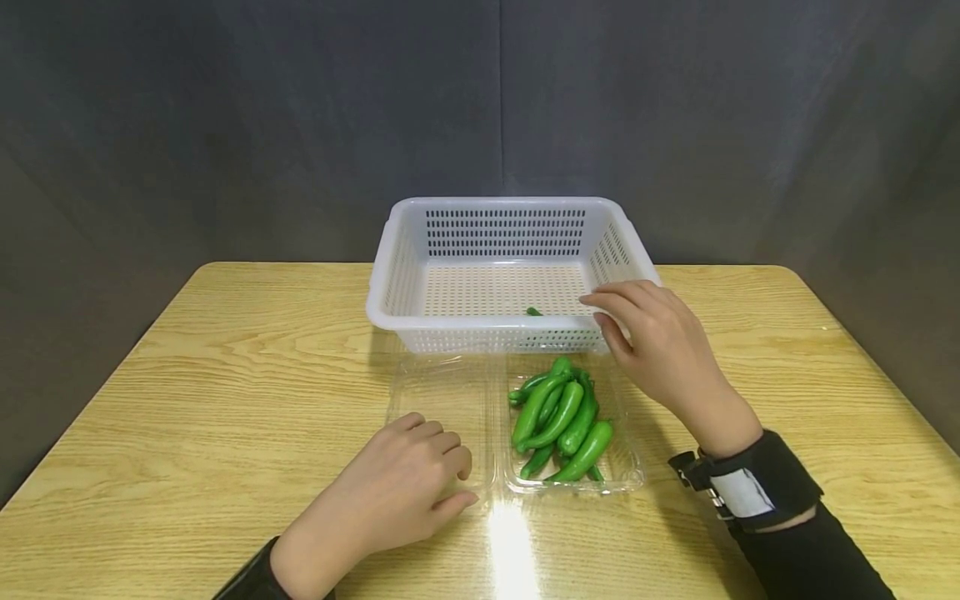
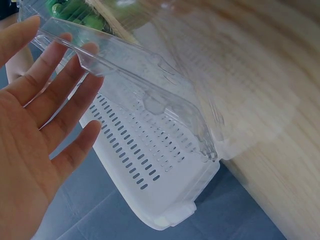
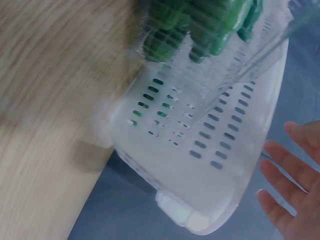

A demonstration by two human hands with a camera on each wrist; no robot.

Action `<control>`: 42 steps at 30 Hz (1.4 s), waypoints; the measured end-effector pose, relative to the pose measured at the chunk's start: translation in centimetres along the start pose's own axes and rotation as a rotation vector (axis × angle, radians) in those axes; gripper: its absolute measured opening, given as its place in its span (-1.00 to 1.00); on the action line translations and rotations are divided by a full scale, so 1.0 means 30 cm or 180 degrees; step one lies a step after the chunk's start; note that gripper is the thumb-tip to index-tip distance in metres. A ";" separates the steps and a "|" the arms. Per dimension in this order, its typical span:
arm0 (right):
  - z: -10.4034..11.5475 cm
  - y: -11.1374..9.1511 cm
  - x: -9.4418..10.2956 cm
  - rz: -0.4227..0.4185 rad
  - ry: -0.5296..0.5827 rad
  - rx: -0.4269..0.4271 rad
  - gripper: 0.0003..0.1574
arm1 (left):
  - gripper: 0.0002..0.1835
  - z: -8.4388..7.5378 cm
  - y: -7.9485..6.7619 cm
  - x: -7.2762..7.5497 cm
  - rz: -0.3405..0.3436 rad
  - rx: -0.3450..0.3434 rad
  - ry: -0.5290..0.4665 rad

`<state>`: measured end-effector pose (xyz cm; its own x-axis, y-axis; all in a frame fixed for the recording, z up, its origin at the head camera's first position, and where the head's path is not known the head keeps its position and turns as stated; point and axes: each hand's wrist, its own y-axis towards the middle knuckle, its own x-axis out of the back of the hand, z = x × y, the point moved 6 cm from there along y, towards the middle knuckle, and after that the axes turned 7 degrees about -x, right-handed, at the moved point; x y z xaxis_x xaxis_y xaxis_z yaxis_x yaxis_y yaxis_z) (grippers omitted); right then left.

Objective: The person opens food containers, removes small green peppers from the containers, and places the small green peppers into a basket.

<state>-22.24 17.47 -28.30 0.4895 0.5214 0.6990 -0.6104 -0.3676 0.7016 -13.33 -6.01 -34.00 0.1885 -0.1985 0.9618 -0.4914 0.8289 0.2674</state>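
Several green peppers [image 1: 590,453] are heaped in the right half of a hinged clear plastic container [image 1: 633,477]. Its bare lid half [image 1: 450,387] lies flat to the left. Over the lid's near edge is my left hand [image 1: 397,483], fingers loosely bent; the left wrist view has the fingertips right at the clear plastic [image 2: 145,70], holding nothing. My right hand [image 1: 652,342] hovers at the near right corner of a white slotted basket [image 1: 480,322]. Its fingers are parted and nothing sits between them. Inside the basket, the tip of a green pepper [image 1: 533,312] shows behind the near wall.
The basket stands on a wooden table [image 1: 247,358], directly behind the container. A dark curtain [image 1: 300,125] hangs beyond the table's back edge. The container lies between my two hands.
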 end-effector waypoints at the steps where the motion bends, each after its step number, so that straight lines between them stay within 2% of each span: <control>1: 0.006 0.002 0.003 -0.0003 0.0020 0.0017 -0.70 | -0.73 0.000 0.000 0.000 0.0004 -0.0001 0.0001; 20: 0.076 0.004 0.002 0.0081 0.0351 0.0537 -0.65 | -0.74 0.001 -0.003 -0.006 0.0003 -0.0023 0.0013; 26: 0.085 0.001 0.000 0.0063 0.0400 0.0593 -0.63 | -0.74 0.001 -0.003 -0.005 -0.0010 -0.0015 0.0018; 42: 0.127 -0.001 -0.014 0.0325 0.0762 0.0685 -0.66 | -0.74 0.001 0.000 -0.002 -0.0031 -0.0022 -0.0004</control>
<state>-20.06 14.34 -28.08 0.2567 0.6302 0.7327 -0.4908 -0.5681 0.6606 -13.36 -6.02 -34.06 0.1923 -0.2072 0.9592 -0.4837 0.8305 0.2764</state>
